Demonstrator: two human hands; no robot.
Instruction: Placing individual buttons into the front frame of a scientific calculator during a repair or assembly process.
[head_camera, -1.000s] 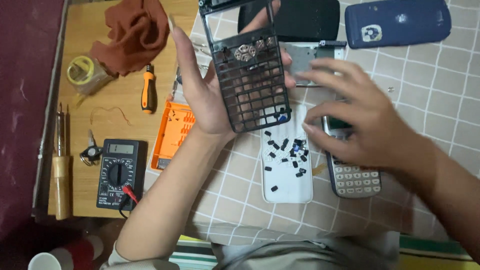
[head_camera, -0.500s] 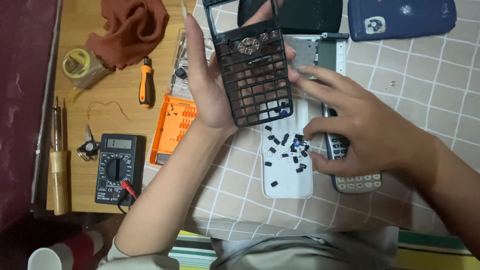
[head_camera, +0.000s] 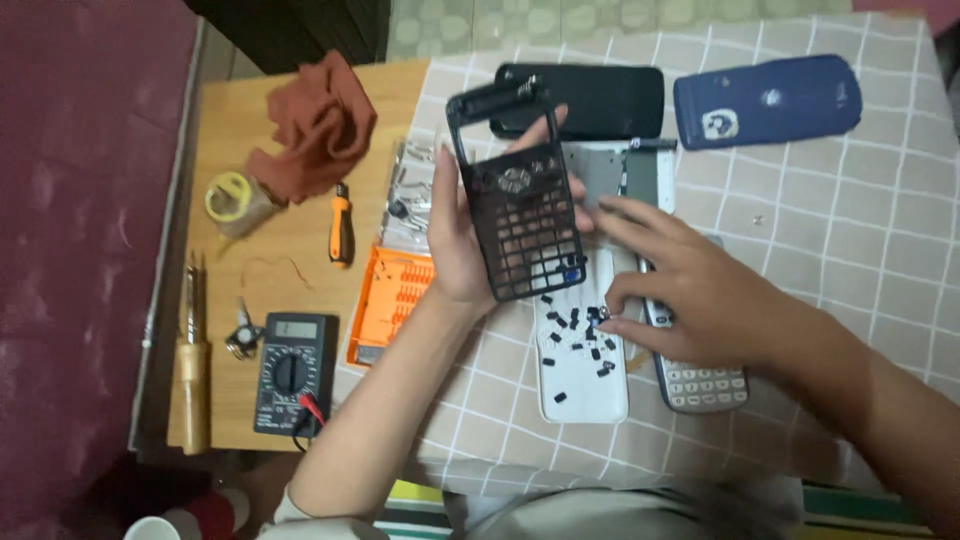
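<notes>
The calculator front shell (head_camera: 520, 205) held in the left hand (head_camera: 450, 240) looks like matt black moulded plastic, pierced by a grid of key holes. The small loose keys (head_camera: 580, 335) are black plastic too, lying on a smooth white plastic panel (head_camera: 585, 385) with a slight sheen. The worktop (head_camera: 290, 280) is bare, light wood, smooth and matt; a checked cloth (head_camera: 820, 200) in beige with white lines covers its right part. The rag (head_camera: 315, 125) near the far left corner is crumpled, rust-brown fabric. The screwdriver (head_camera: 342, 225) has an orange and black plastic grip. The navy calculator cover (head_camera: 765, 100) is hard plastic with a faint gloss.
</notes>
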